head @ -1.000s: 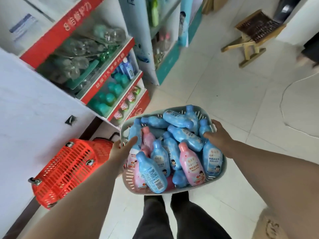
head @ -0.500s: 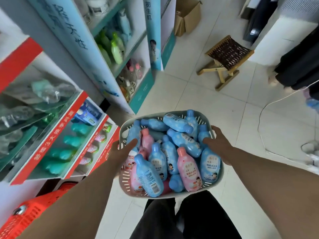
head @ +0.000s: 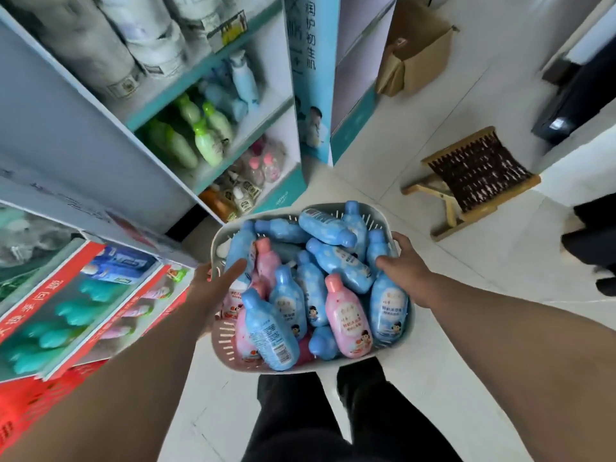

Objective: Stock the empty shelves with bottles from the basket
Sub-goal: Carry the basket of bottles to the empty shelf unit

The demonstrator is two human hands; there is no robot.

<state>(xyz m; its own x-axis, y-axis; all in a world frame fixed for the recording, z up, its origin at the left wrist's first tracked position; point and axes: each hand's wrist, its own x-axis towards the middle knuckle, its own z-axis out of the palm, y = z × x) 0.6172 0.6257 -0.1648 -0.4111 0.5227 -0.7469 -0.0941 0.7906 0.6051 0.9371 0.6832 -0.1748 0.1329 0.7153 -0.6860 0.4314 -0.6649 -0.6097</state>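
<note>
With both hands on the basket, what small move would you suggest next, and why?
Probably set the basket down on the floor: the left hand and right hand both grip its rim, so neither is free to lift a bottle out.

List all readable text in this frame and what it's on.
"润护初生肌": vertical, on the blue shelf end panel.
"换季问题": on the red shelf-edge strip; the characters before it are cut off.
"鲜奶沐浴露", probably: on the pink bottle in the basket; smaller print blurred.
Barcode digits on the blue bottle: too small to read.
Labels on the green bottles: blurred.
</note>
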